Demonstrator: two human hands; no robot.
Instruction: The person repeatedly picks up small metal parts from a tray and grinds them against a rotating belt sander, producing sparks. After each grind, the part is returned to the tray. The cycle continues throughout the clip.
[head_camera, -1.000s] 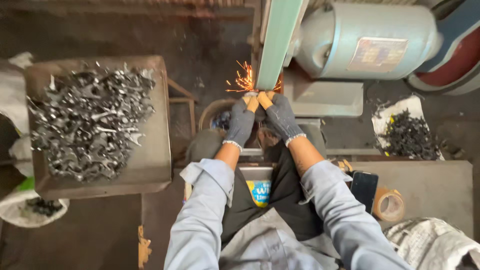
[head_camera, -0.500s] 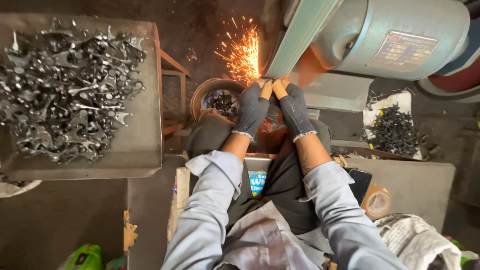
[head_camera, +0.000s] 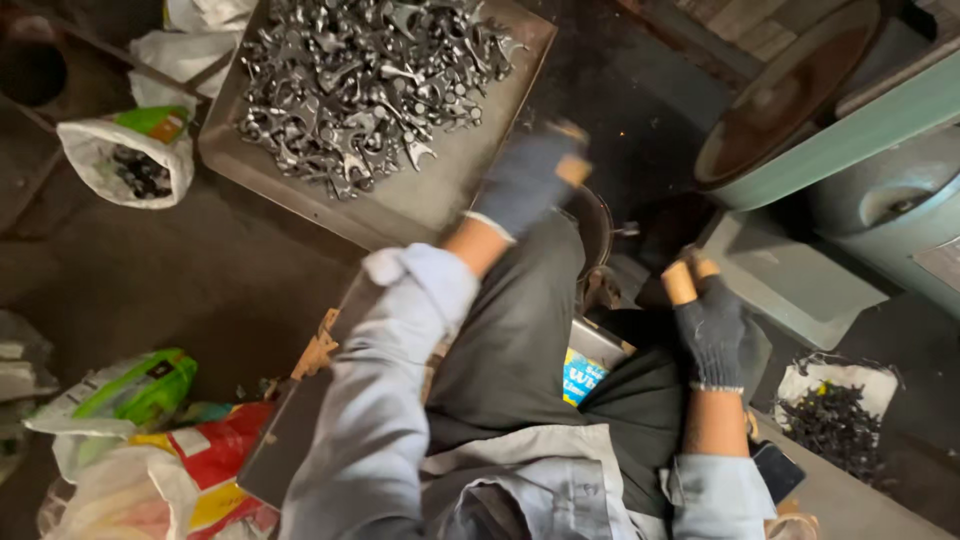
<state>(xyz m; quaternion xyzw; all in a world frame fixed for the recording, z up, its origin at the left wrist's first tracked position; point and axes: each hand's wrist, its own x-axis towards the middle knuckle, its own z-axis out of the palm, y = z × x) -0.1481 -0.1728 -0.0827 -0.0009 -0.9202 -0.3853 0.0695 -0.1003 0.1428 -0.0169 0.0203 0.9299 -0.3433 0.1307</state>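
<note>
Two gloved hands are in view, both yours, and the metal tray (head_camera: 430, 200) heaped with small forged metal parts (head_camera: 360, 80) serves as the landmark. Your left hand (head_camera: 528, 178) hovers at the tray's near right corner, just off its rim, blurred; its fingers curl loosely downward, and you cannot tell whether anything sits inside them. Your right hand (head_camera: 712, 325) lies well to the right of the tray, down by your knee, fingers (head_camera: 680, 282) pointing up and drawn together; whether it grips a piece cannot be told. Right of the tray stands the green grinding machine (head_camera: 850, 120) with its dark round wheel (head_camera: 790, 90). Far right of the tray and lower, a white sheet carries a small pile of dark parts (head_camera: 830, 420). Left of the tray sits a white bag (head_camera: 125, 150) holding dark bits.
</note>
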